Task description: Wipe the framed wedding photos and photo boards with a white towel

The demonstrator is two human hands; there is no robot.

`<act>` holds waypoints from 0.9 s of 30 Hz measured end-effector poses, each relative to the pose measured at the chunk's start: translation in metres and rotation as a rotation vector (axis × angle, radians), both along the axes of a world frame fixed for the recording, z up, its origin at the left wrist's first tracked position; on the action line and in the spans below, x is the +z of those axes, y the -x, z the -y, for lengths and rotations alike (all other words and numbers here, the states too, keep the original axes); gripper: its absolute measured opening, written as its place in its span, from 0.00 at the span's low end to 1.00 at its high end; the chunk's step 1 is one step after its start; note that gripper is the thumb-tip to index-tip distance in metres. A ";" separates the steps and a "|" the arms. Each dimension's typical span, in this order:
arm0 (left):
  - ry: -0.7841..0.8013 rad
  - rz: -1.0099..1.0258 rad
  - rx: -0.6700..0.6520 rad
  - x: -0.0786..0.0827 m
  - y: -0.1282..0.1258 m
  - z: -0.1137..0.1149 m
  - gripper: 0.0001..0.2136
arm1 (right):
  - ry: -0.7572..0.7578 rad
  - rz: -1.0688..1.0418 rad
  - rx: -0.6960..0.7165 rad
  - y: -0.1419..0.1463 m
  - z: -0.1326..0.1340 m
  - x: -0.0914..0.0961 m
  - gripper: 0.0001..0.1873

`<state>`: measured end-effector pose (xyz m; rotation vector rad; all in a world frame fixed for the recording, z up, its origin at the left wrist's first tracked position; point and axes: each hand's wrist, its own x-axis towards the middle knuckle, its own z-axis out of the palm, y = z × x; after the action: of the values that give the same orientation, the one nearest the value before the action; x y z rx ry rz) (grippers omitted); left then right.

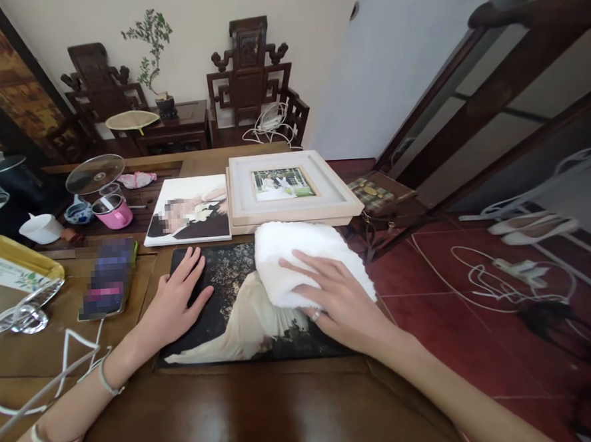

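Observation:
A dark photo panel (241,317) with a long pale dress printed on it lies flat near the table's front edge. My left hand (177,298) rests on its left side, fingers spread and holding nothing. Over the panel's upper right part is a folded, fluffy white towel (304,247). My right hand (333,295), with a ring on one finger, presses this towel down against the panel, fingers on top; the thumb is mostly hidden. The towel covers part of the picture beneath it.
Behind the panel lie a white-edged photo print (189,211) and stacked frames (295,211). Left of it are a phone (107,279), a white cable (77,341), a pink mug (112,213) and a gold tray (7,255). Red floor (417,333) drops away right.

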<state>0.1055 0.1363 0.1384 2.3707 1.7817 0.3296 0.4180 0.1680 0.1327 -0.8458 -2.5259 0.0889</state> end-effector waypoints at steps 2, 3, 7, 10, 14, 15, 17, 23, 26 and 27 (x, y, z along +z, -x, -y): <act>-0.004 0.008 0.009 -0.001 0.000 -0.001 0.26 | -0.024 0.006 0.029 0.004 0.020 0.000 0.16; -0.005 0.016 0.010 -0.002 0.000 -0.001 0.26 | -0.033 0.000 0.055 0.006 0.034 0.000 0.15; 0.007 0.038 0.012 -0.002 -0.001 -0.002 0.25 | -0.008 -0.046 0.153 0.011 0.087 0.001 0.08; 0.010 0.029 0.014 -0.002 -0.001 -0.002 0.25 | 0.052 -0.028 0.183 0.010 0.087 0.002 0.08; 0.019 0.020 0.011 -0.002 0.000 -0.003 0.25 | 0.088 -0.038 0.120 0.011 0.033 0.002 0.16; 0.020 0.021 0.009 -0.002 0.001 -0.003 0.25 | 0.104 -0.042 0.083 0.013 0.017 0.002 0.17; 0.027 0.022 0.007 -0.002 0.001 -0.003 0.24 | 0.120 -0.043 0.010 0.018 -0.009 0.003 0.18; 0.027 0.043 0.023 -0.002 0.001 -0.003 0.25 | 0.069 -0.044 0.102 0.035 0.015 0.000 0.17; 0.023 0.038 0.020 -0.003 0.000 -0.004 0.24 | 0.043 -0.058 0.195 0.040 0.065 -0.008 0.08; 0.024 0.036 0.019 -0.004 0.000 -0.004 0.24 | 0.032 -0.057 0.218 0.041 0.078 -0.010 0.07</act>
<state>0.1053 0.1406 0.1347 2.3182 1.7830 0.3499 0.3766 0.0905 0.1228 -0.5693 -2.5599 0.2212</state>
